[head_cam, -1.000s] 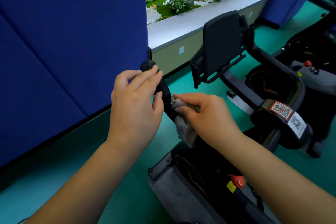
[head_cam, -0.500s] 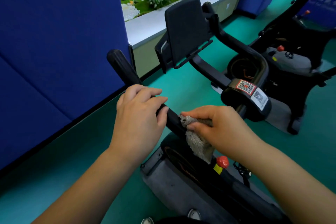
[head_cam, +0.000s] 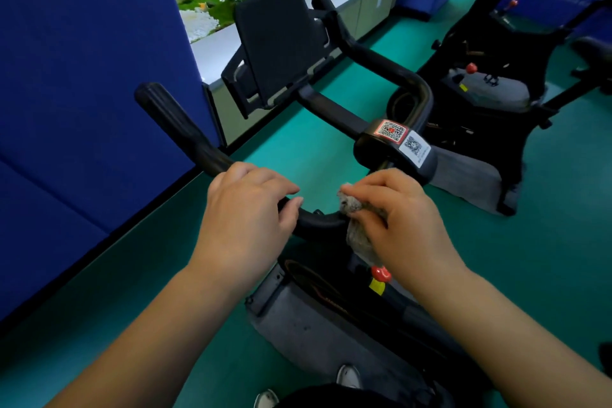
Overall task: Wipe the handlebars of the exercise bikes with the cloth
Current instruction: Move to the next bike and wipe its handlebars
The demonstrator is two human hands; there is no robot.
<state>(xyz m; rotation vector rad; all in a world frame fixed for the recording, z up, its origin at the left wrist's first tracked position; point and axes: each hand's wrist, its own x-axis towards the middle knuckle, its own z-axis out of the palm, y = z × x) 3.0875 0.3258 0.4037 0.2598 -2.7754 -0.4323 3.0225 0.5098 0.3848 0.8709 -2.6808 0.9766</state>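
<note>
- while the left hand [head_cam: 246, 212] curls round the near bike's handlebar [head_cam: 185, 132], the right hand [head_cam: 394, 212] pinches the grey cloth [head_cam: 356, 228] against its inner bend.
- the far grip, centre and second bike [head_cam: 490, 53] look unwiped; most work remains, i judge.

- The left hand [head_cam: 246, 209] has slid down the handlebar [head_cam: 185, 132], from near its rounded tip to the bend.
- The right hand [head_cam: 397, 212] has carried the grey cloth [head_cam: 356, 225] down the bar too, closer to the QR-stickered centre clamp [head_cam: 394, 149].
- More bare grip now shows above the hands.
</note>
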